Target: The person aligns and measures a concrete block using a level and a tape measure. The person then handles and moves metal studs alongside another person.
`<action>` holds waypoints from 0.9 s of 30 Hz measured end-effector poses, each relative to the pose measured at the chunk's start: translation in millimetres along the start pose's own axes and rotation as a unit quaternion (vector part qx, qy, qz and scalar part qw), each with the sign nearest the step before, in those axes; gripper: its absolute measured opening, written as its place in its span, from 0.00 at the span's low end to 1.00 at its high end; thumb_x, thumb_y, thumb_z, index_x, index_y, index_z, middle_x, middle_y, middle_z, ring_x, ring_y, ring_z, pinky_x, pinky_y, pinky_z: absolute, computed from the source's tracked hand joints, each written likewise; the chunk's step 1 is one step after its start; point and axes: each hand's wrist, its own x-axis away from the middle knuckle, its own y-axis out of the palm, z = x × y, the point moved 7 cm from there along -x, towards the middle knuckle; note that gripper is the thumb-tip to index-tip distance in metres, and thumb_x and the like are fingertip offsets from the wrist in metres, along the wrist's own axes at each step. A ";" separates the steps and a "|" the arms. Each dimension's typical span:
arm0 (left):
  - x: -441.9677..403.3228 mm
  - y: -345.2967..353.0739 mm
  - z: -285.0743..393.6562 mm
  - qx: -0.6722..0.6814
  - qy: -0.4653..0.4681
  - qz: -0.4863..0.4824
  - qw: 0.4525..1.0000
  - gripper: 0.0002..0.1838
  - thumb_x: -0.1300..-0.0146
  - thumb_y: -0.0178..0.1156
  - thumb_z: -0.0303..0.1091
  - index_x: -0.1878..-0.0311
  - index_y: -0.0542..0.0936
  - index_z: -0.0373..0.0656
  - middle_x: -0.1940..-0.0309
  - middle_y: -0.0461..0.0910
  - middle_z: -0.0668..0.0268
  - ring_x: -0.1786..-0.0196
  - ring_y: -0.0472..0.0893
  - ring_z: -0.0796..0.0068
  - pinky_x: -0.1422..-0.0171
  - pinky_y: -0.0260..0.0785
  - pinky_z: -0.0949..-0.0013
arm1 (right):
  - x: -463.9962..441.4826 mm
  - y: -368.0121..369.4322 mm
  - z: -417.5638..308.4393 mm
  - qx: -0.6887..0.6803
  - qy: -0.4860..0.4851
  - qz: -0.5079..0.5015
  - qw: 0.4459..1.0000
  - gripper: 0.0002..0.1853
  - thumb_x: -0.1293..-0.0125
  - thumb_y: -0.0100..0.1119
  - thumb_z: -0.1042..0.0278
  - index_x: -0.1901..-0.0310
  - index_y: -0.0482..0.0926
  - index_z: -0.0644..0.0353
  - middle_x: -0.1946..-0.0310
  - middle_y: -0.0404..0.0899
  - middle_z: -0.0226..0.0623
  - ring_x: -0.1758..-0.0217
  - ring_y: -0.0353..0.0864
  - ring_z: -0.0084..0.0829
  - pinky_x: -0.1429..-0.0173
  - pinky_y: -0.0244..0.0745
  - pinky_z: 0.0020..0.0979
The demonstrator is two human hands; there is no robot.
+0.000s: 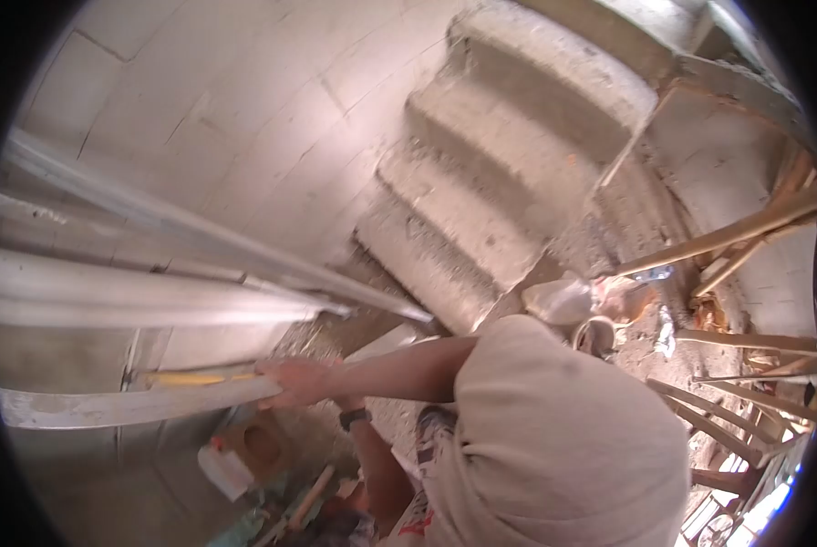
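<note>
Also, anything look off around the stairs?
Somewhat: crumpled plastic and loose debris lie near the foot of the concrete stairs, untidy for a walkway. Grit on the lower steps too. No obvious liquid spill, though the edges are blurry.

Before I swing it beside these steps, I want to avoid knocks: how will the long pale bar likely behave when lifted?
The bar probably acts stiff, showing no obvious droop beyond the lens's curve. Gripped near one visible end, it may feel end-heavy and tip at the far side. Its flat, smudged face might slip a little.
</note>
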 end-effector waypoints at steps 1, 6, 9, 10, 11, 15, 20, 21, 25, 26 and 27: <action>1.1 -3.5 2.7 -0.001 -0.008 0.002 1.000 0.28 0.36 0.61 0.41 0.37 0.71 0.36 0.42 0.75 0.48 0.36 0.71 0.48 0.31 0.62 0.55 | 0.4 11.2 -2.4 -0.012 -0.001 -0.011 1.000 0.30 0.40 0.65 0.43 0.49 0.70 0.60 0.54 0.77 0.50 0.47 0.77 0.54 0.45 0.71 0.49; 8.2 -6.1 6.4 0.004 -0.036 0.001 0.999 0.27 0.36 0.61 0.41 0.38 0.72 0.36 0.42 0.75 0.48 0.36 0.71 0.48 0.31 0.62 0.55 | 9.4 4.0 -1.9 -0.011 -0.033 -0.013 0.999 0.29 0.41 0.65 0.41 0.53 0.70 0.59 0.59 0.78 0.48 0.51 0.79 0.52 0.49 0.73 0.48; 13.6 -1.8 11.7 0.020 -0.058 0.018 0.998 0.27 0.36 0.61 0.40 0.38 0.72 0.36 0.42 0.75 0.48 0.35 0.71 0.48 0.31 0.61 0.54 | 11.9 -3.0 -0.1 0.011 -0.010 -0.016 1.000 0.29 0.42 0.66 0.41 0.53 0.71 0.58 0.59 0.78 0.49 0.52 0.79 0.51 0.50 0.73 0.47; 17.4 0.9 12.4 0.025 -0.066 0.018 0.997 0.27 0.36 0.61 0.40 0.38 0.72 0.36 0.42 0.75 0.48 0.35 0.71 0.48 0.31 0.61 0.54 | 19.3 -1.2 -0.6 0.011 0.010 -0.030 0.999 0.29 0.42 0.66 0.41 0.52 0.72 0.57 0.59 0.78 0.49 0.52 0.79 0.51 0.50 0.73 0.47; 18.2 4.0 16.0 0.030 -0.072 0.017 0.997 0.27 0.36 0.61 0.40 0.38 0.72 0.36 0.42 0.75 0.48 0.35 0.71 0.48 0.31 0.61 0.54 | 17.1 -8.3 -5.5 0.010 0.027 -0.043 0.999 0.29 0.42 0.66 0.41 0.52 0.72 0.57 0.59 0.78 0.49 0.52 0.80 0.51 0.50 0.74 0.47; 16.4 4.8 27.1 0.049 -0.082 0.025 0.995 0.26 0.37 0.61 0.40 0.38 0.72 0.36 0.42 0.75 0.47 0.35 0.70 0.48 0.30 0.61 0.54 | 8.2 -14.2 -3.2 0.029 0.041 -0.048 0.998 0.31 0.41 0.66 0.41 0.47 0.72 0.58 0.53 0.78 0.51 0.48 0.79 0.52 0.46 0.74 0.46; 3.9 2.5 46.3 0.061 -0.083 0.043 0.994 0.26 0.37 0.61 0.39 0.39 0.73 0.37 0.42 0.76 0.47 0.34 0.70 0.48 0.30 0.60 0.54 | -3.9 -18.8 -1.4 0.030 0.035 -0.038 0.998 0.31 0.42 0.68 0.43 0.50 0.71 0.61 0.60 0.80 0.53 0.54 0.82 0.50 0.51 0.75 0.45; 0.5 0.5 49.2 0.056 -0.059 0.052 0.995 0.26 0.37 0.60 0.39 0.39 0.73 0.36 0.42 0.75 0.46 0.35 0.70 0.47 0.30 0.61 0.53 | -5.9 -17.2 3.9 0.035 0.035 -0.037 0.998 0.31 0.42 0.68 0.43 0.50 0.71 0.62 0.60 0.80 0.53 0.54 0.82 0.50 0.51 0.75 0.44; -0.1 20.6 5.7 0.014 0.008 0.082 0.997 0.28 0.38 0.60 0.41 0.39 0.70 0.35 0.43 0.73 0.44 0.38 0.71 0.43 0.32 0.62 0.52 | -9.0 -16.2 12.1 0.038 0.032 -0.039 0.998 0.31 0.41 0.69 0.45 0.48 0.72 0.62 0.58 0.80 0.49 0.55 0.82 0.44 0.51 0.75 0.41; 2.5 29.1 -9.1 -0.002 0.018 0.086 0.996 0.28 0.38 0.60 0.41 0.38 0.70 0.34 0.43 0.72 0.43 0.39 0.72 0.42 0.33 0.62 0.52 | -8.2 -14.8 15.7 0.029 -0.007 -0.019 0.999 0.30 0.41 0.70 0.48 0.46 0.73 0.63 0.57 0.79 0.45 0.55 0.81 0.41 0.50 0.75 0.38; 3.1 29.7 -8.8 0.006 0.002 0.092 0.996 0.30 0.38 0.60 0.42 0.38 0.69 0.33 0.43 0.72 0.43 0.39 0.72 0.42 0.33 0.62 0.51 | -7.5 -16.1 11.4 0.020 -0.004 -0.021 1.000 0.30 0.41 0.70 0.48 0.46 0.73 0.63 0.57 0.78 0.44 0.54 0.81 0.40 0.50 0.74 0.38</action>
